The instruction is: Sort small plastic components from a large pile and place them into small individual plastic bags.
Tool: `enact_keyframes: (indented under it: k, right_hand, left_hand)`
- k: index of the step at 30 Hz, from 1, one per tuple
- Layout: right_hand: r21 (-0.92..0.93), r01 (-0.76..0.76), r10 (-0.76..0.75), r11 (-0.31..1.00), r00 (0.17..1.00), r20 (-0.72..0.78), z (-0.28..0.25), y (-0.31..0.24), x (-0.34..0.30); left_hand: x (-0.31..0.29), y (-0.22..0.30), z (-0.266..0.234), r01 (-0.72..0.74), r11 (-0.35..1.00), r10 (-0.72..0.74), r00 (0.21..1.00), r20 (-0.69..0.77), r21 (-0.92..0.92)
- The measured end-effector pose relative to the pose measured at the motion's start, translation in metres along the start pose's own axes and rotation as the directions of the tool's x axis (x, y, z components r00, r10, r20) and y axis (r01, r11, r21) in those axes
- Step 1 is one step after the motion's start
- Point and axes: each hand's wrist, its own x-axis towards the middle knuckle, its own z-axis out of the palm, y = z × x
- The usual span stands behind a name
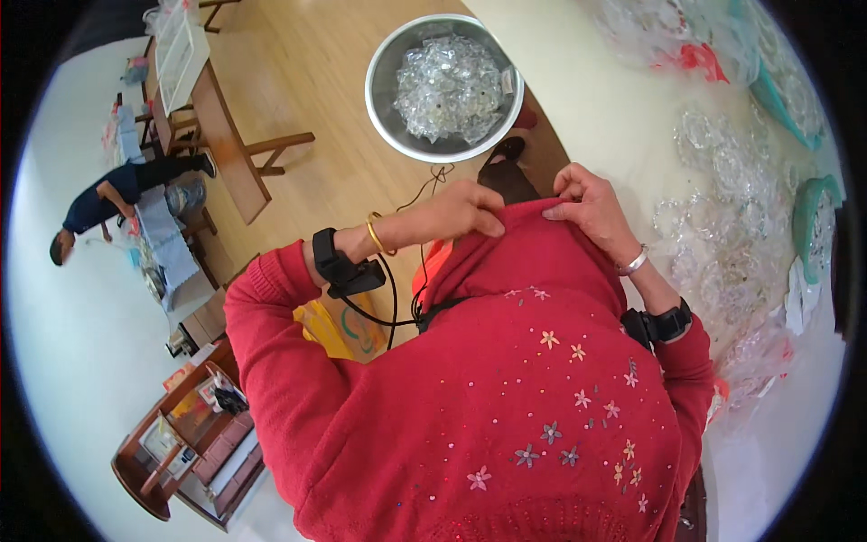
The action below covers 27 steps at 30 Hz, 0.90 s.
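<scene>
Both of my hands are pinching the front hem of a red knitted sweater (510, 298) with embroidered flowers, which I am wearing. My left hand (461, 212), with a gold bangle (377, 232) at the wrist, has its fingertips closed on the hem's left part. The hem's right part is between the thumb and bent fingers of my right hand (587, 208), which has a silver bangle (635, 260). Black straps with small devices circle both forearms. The cloth rises in a fold between the two hands.
Ahead on the floor, a metal basin (379, 113) holds many clear plastic packets. To my right a pale table (623, 135) carries heaps of clear beaded strands (713, 217) and green trays (813, 217). A person (117, 194) bends over another table at far left, near a wooden bench (221, 126).
</scene>
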Motion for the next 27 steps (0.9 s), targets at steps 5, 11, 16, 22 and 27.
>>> enact_keyframes:
  k: [5,11,16,22,27]
  right_hand:
    - [0.328,-0.218,0.135,0.919,0.957,0.258,-0.016,0.003,-0.003]
    - [0.386,-0.332,0.256,0.861,0.937,0.237,-0.039,0.029,-0.054]
    - [0.688,-0.200,0.371,0.698,0.922,-0.108,-0.034,0.034,-0.105]
    - [0.701,-0.099,0.419,0.707,0.856,-0.301,-0.005,0.041,-0.114]
    - [0.297,-0.057,0.245,0.953,0.720,-0.650,0.015,0.068,-0.145]
  left_hand:
    - [0.011,0.009,-0.019,0.158,0.754,-0.094,0.987,0.134,-0.638]
    - [0.041,-0.035,-0.059,0.247,0.796,-0.123,0.960,0.252,-0.553]
    - [0.072,-0.012,-0.059,0.112,0.867,-0.095,0.994,0.060,-0.485]
    - [0.116,-0.042,-0.078,0.079,0.926,-0.066,0.997,-0.046,0.369]
    - [0.117,0.036,-0.031,-0.380,0.335,0.299,0.911,0.286,0.862]
